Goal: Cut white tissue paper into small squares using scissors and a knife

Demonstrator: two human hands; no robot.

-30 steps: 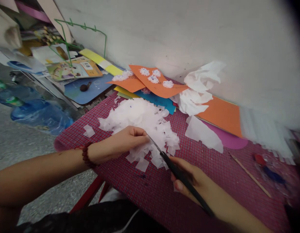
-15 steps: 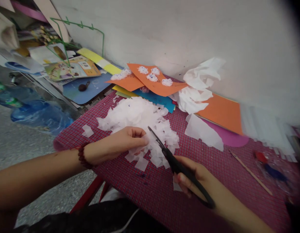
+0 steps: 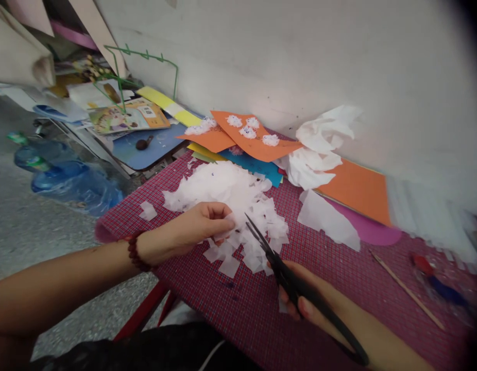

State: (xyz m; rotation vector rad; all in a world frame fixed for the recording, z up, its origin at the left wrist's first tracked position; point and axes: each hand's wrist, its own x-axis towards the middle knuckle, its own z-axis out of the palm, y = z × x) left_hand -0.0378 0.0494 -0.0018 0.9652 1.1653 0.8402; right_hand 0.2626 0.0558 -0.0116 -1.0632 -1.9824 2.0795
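Note:
My left hand (image 3: 203,224), with a beaded bracelet (image 3: 134,251) at its wrist, is closed in a pinch on a piece of thin white paper (image 3: 230,220), mostly hidden by the fingers. It hovers over the near side of a heap of cut white paper pieces (image 3: 223,180). Black-handled scissors (image 3: 275,257) are in my right hand (image 3: 311,288), their blades slightly apart. The blade tips point up and left, just right of the left fingers and apart from the held paper. One loose paper square (image 3: 148,211) lies left of the heap.
Orange sheets (image 3: 257,136) with white clusters lie behind the heap, beside crumpled white paper (image 3: 316,165). A wooden stick (image 3: 406,289) rests on the checked tablecloth (image 3: 257,319) at right. At left stand a blue side table (image 3: 146,154) and large plastic bottles (image 3: 61,175) on the floor.
The scissors have drawn a little away from the left hand, down and right, and their handles have spread apart. The left hand keeps its pinch. The whole view has shifted slightly.

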